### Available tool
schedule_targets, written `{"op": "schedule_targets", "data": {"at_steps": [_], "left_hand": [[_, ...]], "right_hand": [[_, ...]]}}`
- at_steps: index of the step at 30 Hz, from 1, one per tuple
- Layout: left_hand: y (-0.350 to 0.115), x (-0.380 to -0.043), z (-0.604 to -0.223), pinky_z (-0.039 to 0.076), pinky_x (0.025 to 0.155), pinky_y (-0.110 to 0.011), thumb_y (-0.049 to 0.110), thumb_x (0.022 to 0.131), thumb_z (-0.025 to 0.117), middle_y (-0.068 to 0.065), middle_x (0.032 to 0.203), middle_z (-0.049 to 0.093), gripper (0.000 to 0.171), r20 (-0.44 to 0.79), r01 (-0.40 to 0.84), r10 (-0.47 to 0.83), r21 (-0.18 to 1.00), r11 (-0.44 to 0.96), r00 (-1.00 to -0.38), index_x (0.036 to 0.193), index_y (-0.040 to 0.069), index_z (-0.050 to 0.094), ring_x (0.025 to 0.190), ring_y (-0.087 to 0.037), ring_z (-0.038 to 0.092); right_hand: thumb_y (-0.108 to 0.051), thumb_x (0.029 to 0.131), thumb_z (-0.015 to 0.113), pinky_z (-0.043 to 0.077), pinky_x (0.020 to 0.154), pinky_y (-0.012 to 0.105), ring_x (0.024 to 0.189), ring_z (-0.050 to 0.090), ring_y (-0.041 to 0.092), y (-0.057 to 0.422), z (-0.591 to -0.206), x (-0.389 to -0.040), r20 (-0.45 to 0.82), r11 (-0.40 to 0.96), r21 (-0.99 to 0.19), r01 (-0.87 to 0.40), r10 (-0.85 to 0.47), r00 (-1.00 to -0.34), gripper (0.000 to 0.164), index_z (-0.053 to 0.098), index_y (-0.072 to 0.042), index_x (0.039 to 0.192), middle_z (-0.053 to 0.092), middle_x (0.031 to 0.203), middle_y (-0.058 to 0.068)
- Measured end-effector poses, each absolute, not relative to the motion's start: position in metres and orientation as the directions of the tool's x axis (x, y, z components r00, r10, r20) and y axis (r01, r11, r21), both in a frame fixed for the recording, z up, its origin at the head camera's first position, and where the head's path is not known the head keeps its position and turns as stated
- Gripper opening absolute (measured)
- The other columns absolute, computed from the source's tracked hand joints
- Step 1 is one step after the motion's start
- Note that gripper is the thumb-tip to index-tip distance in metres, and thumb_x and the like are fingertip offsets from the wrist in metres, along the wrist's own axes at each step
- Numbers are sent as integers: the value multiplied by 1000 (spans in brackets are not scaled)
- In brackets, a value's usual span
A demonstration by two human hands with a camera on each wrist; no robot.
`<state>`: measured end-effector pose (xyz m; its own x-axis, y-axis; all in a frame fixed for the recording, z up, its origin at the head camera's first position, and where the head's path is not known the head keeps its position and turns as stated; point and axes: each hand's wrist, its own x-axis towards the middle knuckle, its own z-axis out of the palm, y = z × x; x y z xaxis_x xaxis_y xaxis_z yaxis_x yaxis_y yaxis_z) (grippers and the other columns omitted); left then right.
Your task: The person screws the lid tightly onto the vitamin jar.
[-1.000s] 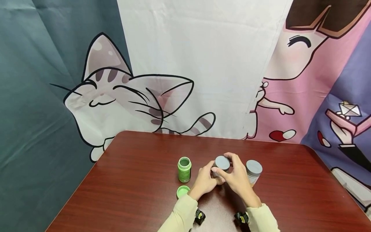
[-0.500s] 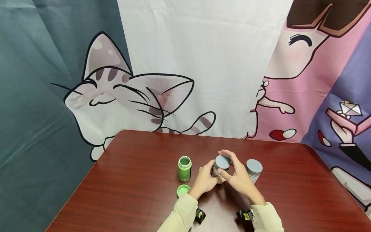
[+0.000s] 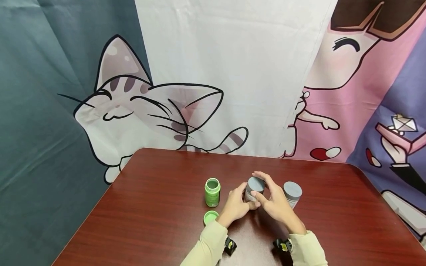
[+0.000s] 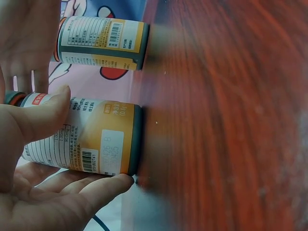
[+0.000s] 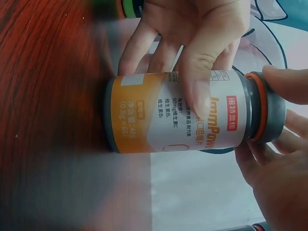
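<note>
Upright on the table stands a supplement bottle with a white and orange label and a grey lid. My left hand grips its body, the thumb across the label and the fingers behind. At the top, my right hand holds the lid between thumb and fingers. An orange band shows under the lid in the right wrist view. To the right is a second, similar bottle, its grey lid on. Left of my hands, an open green bottle stands behind its green lid, which lies on the table.
The reddish-brown wooden table stretches out on both sides of the hands. Behind its far edge hangs a cloth backdrop with cartoon figures. The green lid lies close by the left forearm.
My right hand has shifted its hold on the lid: the thumb has slid off the lid's left front toward the right, and the wrist has swung slightly right. The left hand keeps its grip.
</note>
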<state>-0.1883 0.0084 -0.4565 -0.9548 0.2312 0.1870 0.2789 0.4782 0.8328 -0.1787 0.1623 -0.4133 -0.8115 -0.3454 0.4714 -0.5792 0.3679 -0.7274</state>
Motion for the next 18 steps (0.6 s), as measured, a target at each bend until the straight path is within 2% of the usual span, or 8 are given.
{"op": "schedule_targets", "data": {"at_steps": [8, 12, 15, 18], "left_hand": [[9, -189, -456, 45, 73, -22, 30, 71, 77, 8, 99, 65, 54, 192, 285, 234, 832, 476, -953, 120, 23, 54, 85, -6, 58], [8, -189, -456, 45, 74, -24, 29, 72, 76, 10, 99, 64, 52, 180, 274, 235, 839, 470, -955, 119, 24, 55, 88, -7, 58], [8, -188, -456, 43, 71, -23, 28, 72, 76, 11, 97, 63, 52, 169, 265, 236, 841, 472, -957, 119, 26, 54, 82, -8, 56], [8, -188, -456, 42, 67, -23, 25, 73, 75, 12, 95, 63, 51, 165, 264, 241, 843, 468, -956, 120, 26, 54, 75, -10, 54]], "right_hand": [[-16, 84, 67, 42, 88, 18, 109, 53, 15, 163, -419, -182, 472, 424, -712, -560, -301, -828, 56, 42, -21, 134, 51, 129, -1], [-23, 80, 72, 43, 81, 24, 102, 54, 13, 160, -418, -182, 479, 502, -681, -533, -245, -843, 56, 46, -17, 130, 56, 121, 1], [-25, 75, 76, 42, 73, 27, 94, 53, 12, 157, -420, -181, 484, 550, -665, -506, -198, -852, 58, 49, -13, 125, 56, 116, 2], [-29, 72, 79, 40, 65, 24, 82, 49, 11, 154, -421, -180, 486, 595, -645, -480, -165, -858, 60, 50, -11, 121, 54, 110, 2]]}}
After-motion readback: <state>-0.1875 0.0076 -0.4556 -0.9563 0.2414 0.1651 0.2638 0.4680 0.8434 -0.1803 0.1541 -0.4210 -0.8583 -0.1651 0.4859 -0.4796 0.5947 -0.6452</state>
